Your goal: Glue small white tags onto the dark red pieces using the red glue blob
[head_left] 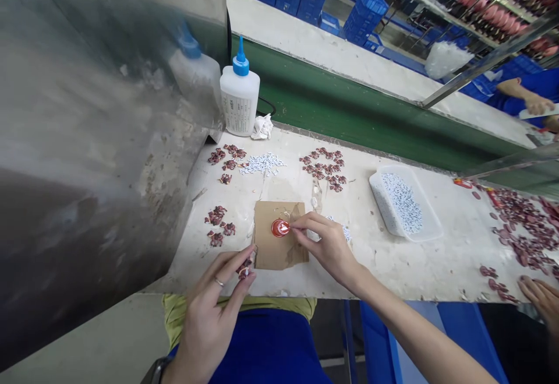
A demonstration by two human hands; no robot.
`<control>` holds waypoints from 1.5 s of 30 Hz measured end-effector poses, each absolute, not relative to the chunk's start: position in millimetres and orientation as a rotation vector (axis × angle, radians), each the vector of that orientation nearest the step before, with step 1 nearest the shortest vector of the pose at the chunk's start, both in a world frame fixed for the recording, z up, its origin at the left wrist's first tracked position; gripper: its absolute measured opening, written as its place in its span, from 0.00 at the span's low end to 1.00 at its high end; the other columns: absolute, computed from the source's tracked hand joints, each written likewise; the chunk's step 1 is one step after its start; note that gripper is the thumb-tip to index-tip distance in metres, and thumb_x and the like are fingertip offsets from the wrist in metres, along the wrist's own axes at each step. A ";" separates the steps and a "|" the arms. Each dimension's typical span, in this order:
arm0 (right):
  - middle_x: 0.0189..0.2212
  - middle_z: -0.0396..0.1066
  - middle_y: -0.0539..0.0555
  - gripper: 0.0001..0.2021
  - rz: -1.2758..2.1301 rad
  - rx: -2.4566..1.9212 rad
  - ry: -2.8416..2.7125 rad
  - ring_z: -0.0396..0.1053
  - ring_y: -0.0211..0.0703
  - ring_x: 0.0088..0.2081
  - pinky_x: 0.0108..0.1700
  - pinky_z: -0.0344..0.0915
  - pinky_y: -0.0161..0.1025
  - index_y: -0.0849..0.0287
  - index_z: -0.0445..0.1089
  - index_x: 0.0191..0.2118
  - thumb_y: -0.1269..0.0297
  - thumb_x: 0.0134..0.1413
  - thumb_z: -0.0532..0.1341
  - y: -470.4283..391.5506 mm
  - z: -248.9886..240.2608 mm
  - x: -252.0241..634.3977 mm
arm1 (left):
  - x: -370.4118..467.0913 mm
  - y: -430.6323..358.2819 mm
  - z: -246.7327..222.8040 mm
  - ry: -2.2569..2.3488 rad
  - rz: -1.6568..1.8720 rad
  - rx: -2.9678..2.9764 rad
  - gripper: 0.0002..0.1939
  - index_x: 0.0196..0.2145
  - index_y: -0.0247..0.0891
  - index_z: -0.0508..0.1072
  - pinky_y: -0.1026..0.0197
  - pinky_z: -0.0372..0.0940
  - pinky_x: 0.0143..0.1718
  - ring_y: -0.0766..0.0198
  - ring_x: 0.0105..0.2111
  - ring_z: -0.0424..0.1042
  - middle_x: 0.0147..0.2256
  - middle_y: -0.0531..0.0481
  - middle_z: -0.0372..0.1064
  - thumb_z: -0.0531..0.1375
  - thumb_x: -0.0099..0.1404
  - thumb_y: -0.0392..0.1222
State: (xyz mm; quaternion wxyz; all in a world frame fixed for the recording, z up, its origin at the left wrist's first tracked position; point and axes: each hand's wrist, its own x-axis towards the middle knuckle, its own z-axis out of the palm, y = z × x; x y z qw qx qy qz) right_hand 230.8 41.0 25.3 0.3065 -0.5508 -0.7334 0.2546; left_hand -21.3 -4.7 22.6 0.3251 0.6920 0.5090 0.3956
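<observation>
My left hand (213, 308) pinches a small brown-and-cream figurine (245, 268) between thumb and fingers, just above the table's front edge. My right hand (325, 244) is closed in a pinch over a piece of brown cardboard (271, 257). Its fingertips reach the edge of a small round red lid (279, 228) with a whitish substance in it; whatever they hold is too small to make out. Several more brown figurines (216, 215) lie to the left, and another group (323, 168) lies farther back. A pile of tiny white-and-blue pieces (264, 164) sits between the groups.
A white bottle with a blue nozzle (240, 101) stands at the back left beside crumpled tissue (262, 127). A clear tub (430, 221) holds tiny pieces. Many brown parts (524, 226) cover the right, near a co-worker's hand (541, 296). A metal panel (109, 110) rises on the left.
</observation>
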 end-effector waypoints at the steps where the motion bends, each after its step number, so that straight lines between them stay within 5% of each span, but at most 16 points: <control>1: 0.38 0.79 0.54 0.08 0.670 -1.452 -1.935 0.77 0.46 0.39 0.40 0.74 0.42 0.53 0.78 0.42 0.68 0.68 0.61 40.9 25.2 231.0 | -20.4 -3.2 22.5 1.312 1.050 1.848 0.20 0.59 0.51 0.71 0.80 0.66 0.53 0.77 0.49 0.75 0.51 0.55 0.73 0.59 0.73 0.35; 7: 0.37 0.81 0.54 0.06 0.760 -1.430 -1.762 0.79 0.46 0.38 0.40 0.76 0.43 0.53 0.80 0.41 0.69 0.65 0.64 33.2 38.8 225.4 | -11.7 1.5 27.6 1.249 1.162 1.843 0.13 0.49 0.45 0.78 0.78 0.70 0.39 0.76 0.36 0.76 0.38 0.53 0.74 0.60 0.71 0.32; 13: 0.33 0.82 0.51 0.07 1.056 -1.341 -1.593 0.79 0.43 0.35 0.40 0.76 0.42 0.52 0.80 0.37 0.73 0.59 0.67 10.5 76.7 205.0 | -5.8 -3.5 39.8 1.236 1.214 1.811 0.11 0.43 0.47 0.79 0.78 0.73 0.46 0.74 0.35 0.80 0.38 0.62 0.81 0.69 0.63 0.34; 25: 0.37 0.81 0.51 0.07 1.164 -1.250 -1.667 0.79 0.40 0.37 0.40 0.77 0.37 0.52 0.80 0.45 0.70 0.65 0.66 -1.2 83.1 196.9 | -3.1 -4.0 43.8 1.225 1.185 1.818 0.10 0.42 0.47 0.79 0.80 0.72 0.48 0.76 0.35 0.81 0.39 0.64 0.81 0.68 0.64 0.34; 33: 0.42 0.80 0.58 0.19 0.566 -1.133 -2.242 0.80 0.47 0.39 0.37 0.80 0.41 0.53 0.70 0.62 0.74 0.71 0.56 -6.2 97.8 203.8 | 1.7 -3.0 47.8 1.234 1.237 1.705 0.12 0.39 0.48 0.80 0.79 0.74 0.45 0.75 0.33 0.81 0.37 0.66 0.81 0.69 0.62 0.31; 40: 0.41 0.80 0.54 0.14 1.082 -1.239 -1.765 0.80 0.43 0.41 0.43 0.80 0.40 0.52 0.76 0.53 0.65 0.63 0.69 0.3 91.4 202.6 | 6.6 -0.3 48.1 1.196 1.209 1.668 0.12 0.41 0.48 0.80 0.80 0.74 0.44 0.74 0.33 0.81 0.38 0.65 0.81 0.69 0.62 0.32; 45: 0.37 0.81 0.52 0.05 1.345 -1.239 -1.628 0.80 0.41 0.38 0.43 0.79 0.40 0.55 0.80 0.42 0.64 0.61 0.70 21.7 80.8 202.5 | -10.4 -19.8 39.1 1.319 1.135 1.647 0.18 0.54 0.48 0.72 0.73 0.76 0.48 0.69 0.42 0.82 0.47 0.58 0.80 0.65 0.67 0.39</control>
